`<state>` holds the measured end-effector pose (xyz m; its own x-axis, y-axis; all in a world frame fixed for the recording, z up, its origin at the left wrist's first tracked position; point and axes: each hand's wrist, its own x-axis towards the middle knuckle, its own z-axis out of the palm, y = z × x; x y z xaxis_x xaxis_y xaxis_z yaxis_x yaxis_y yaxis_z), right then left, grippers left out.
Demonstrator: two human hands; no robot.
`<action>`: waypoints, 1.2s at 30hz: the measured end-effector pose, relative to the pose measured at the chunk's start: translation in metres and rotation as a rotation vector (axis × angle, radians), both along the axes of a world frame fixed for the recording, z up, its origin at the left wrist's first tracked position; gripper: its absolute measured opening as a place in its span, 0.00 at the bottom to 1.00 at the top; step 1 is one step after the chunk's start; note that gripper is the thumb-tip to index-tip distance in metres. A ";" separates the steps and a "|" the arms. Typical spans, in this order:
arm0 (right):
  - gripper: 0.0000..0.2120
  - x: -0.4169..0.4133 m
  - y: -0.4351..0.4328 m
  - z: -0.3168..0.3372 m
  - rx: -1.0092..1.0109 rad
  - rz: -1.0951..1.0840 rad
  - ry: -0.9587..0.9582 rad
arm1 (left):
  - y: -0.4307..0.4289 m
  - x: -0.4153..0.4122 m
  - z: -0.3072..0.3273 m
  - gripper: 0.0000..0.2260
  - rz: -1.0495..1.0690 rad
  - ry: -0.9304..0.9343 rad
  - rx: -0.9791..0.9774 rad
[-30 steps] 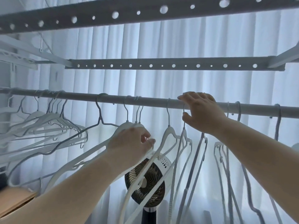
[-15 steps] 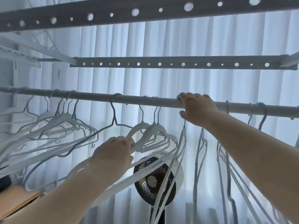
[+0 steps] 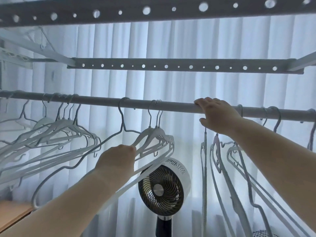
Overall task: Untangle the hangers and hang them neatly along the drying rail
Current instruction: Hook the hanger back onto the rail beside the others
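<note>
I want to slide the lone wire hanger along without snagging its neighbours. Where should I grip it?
Pinch the wire hanger at its straight neck just under the hook, coming from the front. That part hangs free below the rail; lower down it meets the white hangers the left hand holds.

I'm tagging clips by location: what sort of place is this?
Probably a home laundry-drying spot by a window: a drying rail hung with hangers, perforated rack bars overhead, a fan before sheer curtains.
</note>
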<state>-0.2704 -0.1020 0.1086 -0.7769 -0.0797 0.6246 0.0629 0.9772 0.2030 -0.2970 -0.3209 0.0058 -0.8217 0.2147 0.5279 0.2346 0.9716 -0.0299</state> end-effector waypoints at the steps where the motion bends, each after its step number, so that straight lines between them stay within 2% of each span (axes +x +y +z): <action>1: 0.20 0.000 0.000 0.000 -0.004 -0.002 0.001 | -0.002 -0.001 0.000 0.09 0.009 0.000 0.002; 13: 0.21 -0.001 -0.004 -0.002 0.014 0.008 0.025 | -0.008 0.004 0.007 0.10 -0.076 0.147 0.071; 20: 0.22 0.001 -0.003 -0.002 0.026 0.018 0.017 | 0.006 0.011 0.021 0.11 -0.073 0.183 0.008; 29: 0.23 0.002 0.004 -0.002 0.054 0.031 -0.007 | 0.037 0.006 0.015 0.12 -0.100 0.164 -0.046; 36: 0.25 0.001 0.008 -0.004 0.049 0.046 0.004 | 0.010 0.004 -0.011 0.11 -0.024 0.084 0.013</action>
